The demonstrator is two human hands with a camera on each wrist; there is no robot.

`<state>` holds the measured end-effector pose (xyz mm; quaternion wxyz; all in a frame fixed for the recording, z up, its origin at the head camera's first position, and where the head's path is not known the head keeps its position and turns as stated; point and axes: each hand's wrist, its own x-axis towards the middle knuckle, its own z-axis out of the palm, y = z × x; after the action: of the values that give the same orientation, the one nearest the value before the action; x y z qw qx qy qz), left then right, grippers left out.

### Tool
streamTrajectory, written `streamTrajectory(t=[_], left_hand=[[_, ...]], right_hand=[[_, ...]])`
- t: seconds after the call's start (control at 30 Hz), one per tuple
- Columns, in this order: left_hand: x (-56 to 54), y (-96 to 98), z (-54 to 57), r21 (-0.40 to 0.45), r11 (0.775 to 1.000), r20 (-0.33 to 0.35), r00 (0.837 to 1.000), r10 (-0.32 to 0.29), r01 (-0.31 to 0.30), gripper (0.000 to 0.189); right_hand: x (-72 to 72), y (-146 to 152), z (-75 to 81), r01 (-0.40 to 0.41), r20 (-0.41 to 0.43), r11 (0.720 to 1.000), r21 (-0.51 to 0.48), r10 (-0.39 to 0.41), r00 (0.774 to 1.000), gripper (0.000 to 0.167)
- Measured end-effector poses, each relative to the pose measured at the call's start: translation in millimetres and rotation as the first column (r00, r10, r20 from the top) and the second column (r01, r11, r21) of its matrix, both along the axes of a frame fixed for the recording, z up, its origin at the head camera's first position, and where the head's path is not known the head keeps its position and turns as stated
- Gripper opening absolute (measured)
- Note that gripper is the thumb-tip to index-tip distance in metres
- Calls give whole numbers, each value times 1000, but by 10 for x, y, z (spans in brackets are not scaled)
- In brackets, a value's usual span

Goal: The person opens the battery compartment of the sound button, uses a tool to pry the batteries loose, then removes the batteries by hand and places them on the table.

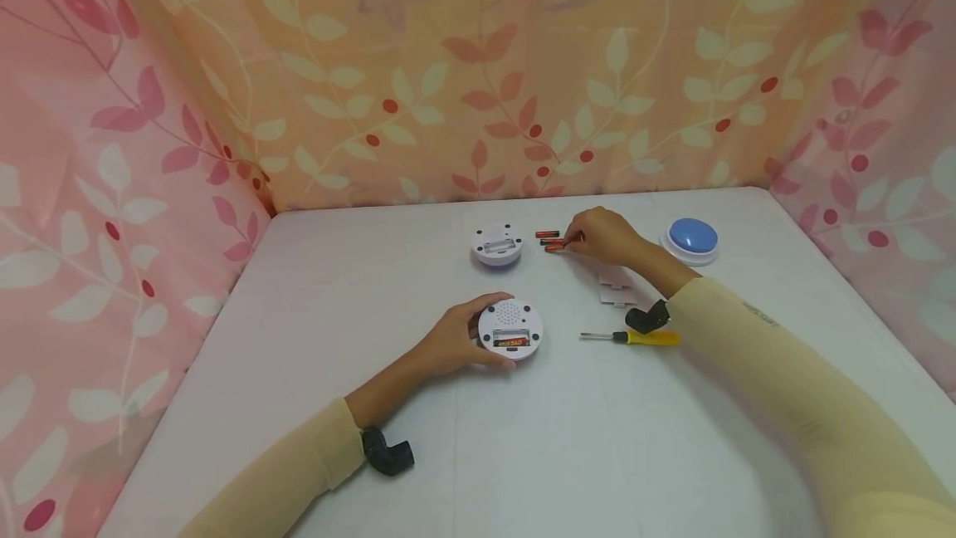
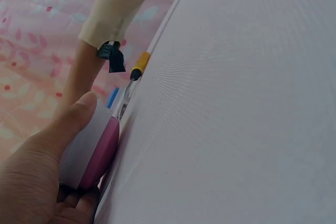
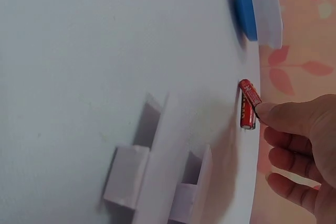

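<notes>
Left arm (image 1: 314, 455) extended, left fingers (image 1: 481, 302) curved in a grip, right arm (image 1: 777, 368) stretched farther, right fingers (image 3: 291, 163) pinching

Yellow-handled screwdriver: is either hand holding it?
No, the screwdriver lies on the table, while the left hand grips a round device and the right hand pinches a battery.

Left fingers (image 2: 81, 207) partly hidden behind device (image 2: 97, 149)

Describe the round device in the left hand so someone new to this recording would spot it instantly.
On the white table, find the left hand near the middle. It grips a round white device, its perforated face up. Unlike the upturned device just beyond it, it shows a red-and-black battery in its open compartment.
</notes>
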<state>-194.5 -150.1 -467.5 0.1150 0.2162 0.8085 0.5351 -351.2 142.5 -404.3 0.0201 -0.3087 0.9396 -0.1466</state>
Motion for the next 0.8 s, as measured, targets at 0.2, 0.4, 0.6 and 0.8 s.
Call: streamTrajectory(t=[0.2, 0.4, 0.6, 0.8], left_hand=[[-6, -9, -10, -7, 1000, -5, 1000, 15, -15, 99], [-8, -10, -24, -27, 1000, -20, 1000, 14, -15, 100], [-3, -3, -16, -24, 1000, -22, 1000, 2, -3, 101], [1, 2, -2, -15, 1000, -2, 1000, 8, -8, 99]], right_hand=[[-40, -27, -10, 25, 4, 997, 67, -25, 1000, 14], [-66, -48, -51, 55, 28, 993, 102, -58, 998, 14], [-83, -18, -78, 58, 21, 992, 114, -61, 998, 11], [-87, 7, -86, 59, -9, 990, 128, -58, 998, 13]])
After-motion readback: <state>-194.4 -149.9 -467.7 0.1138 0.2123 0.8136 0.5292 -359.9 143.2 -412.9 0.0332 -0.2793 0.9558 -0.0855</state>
